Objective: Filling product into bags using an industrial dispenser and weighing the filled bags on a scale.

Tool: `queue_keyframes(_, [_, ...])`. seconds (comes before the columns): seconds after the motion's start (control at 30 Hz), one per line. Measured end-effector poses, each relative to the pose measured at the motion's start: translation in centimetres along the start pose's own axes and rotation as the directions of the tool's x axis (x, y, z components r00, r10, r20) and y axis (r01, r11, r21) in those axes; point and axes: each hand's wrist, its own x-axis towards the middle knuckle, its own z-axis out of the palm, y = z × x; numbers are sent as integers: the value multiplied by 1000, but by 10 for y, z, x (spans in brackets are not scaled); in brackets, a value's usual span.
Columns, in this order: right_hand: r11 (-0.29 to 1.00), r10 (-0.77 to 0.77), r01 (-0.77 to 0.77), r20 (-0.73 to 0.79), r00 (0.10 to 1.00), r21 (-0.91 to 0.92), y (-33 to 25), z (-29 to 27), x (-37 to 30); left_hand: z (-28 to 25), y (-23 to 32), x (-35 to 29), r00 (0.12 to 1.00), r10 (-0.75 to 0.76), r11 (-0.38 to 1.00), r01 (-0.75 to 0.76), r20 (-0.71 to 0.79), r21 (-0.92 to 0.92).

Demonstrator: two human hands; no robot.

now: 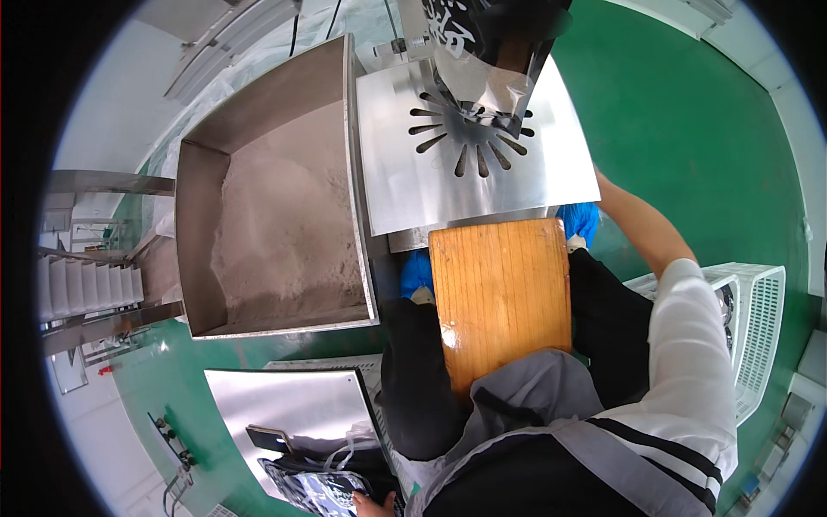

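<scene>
At seven o'clock, our left hand [372, 507] touches printed pouches [320, 488], visible length running ten to four; a steel plate [396, 164] at one hides our right hand. We cannot tell either grip.

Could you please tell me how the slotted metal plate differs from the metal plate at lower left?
The slotted plate has radiating slots; the lower-left plate shows none. A dark package partly hides the slotted plate, while the lower-left plate bears printed bags, with the left hand at them, and a dark rectangular device. Both are silvery and shiny.
</scene>
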Motion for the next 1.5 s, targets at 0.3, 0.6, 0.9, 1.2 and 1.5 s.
queue_keyframes(0.3, [81,-198,-138,152,968,987,-65,-56,-83,-26,-46,8,957,72,955,14,280,-295])
queue_keyframes(0.6, [499,-148,-240,354,923,833,-100,-69,-103,-19,-72,-7,984,157,910,-178,-86,-374])
queue_keyframes(0.9, [999,-52,50,87,995,21,-154,-99,-147,-55,-110,-32,993,57,444,70,106,-893])
queue_keyframes(1.2, [625,-201,494,-487,850,605,-293,-258,-254,-186,-13,-74,874,-14,-214,-477,-485,-853])
queue_keyframes(1.5, [717,-147,646,-849,507,261,-309,-313,-310,-217,251,-109,343,549,-238,-810,-762,-536])
